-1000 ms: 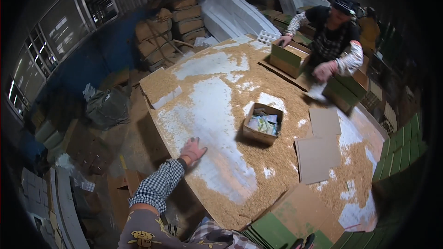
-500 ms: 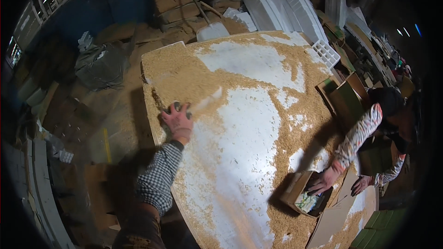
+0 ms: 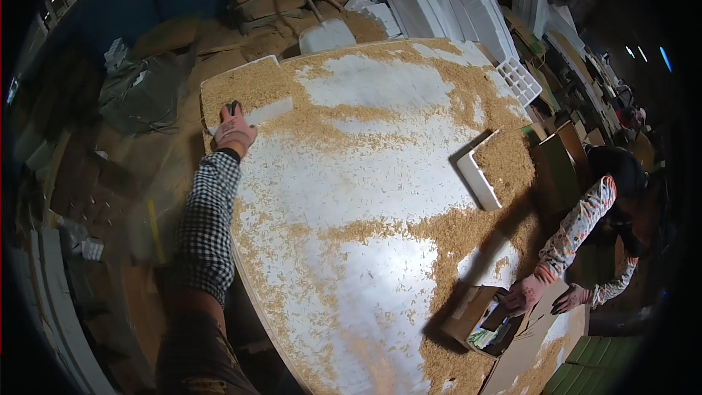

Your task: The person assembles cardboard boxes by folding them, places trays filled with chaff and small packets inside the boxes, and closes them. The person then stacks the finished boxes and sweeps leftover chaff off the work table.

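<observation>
My left hand (image 3: 235,130), in a pinkish glove with black fingertips, is at the far left corner of the table. Its fingers bend over the near left end of a white foam piece (image 3: 270,111), which has a straight wall. Wood shavings (image 3: 252,85) are heaped behind that wall; how deep the piece is, I cannot tell. Another white-walled foam piece (image 3: 481,179) stands at the right with shavings heaped behind it, and no hand touches it. My right hand is out of view.
Scattered shavings cover much of the white tabletop (image 3: 387,271). At the right, a co-worker's gloved hand (image 3: 525,292) reaches into a small cardboard box (image 3: 468,311). A white gridded tray (image 3: 519,82) rests at the far right edge. A shovel (image 3: 327,35) leans beyond the table.
My left hand and the white foam piece have moved away from me and left, toward the far corner. The right-hand foam piece shows only now. Shavings lie differently across the tabletop.
</observation>
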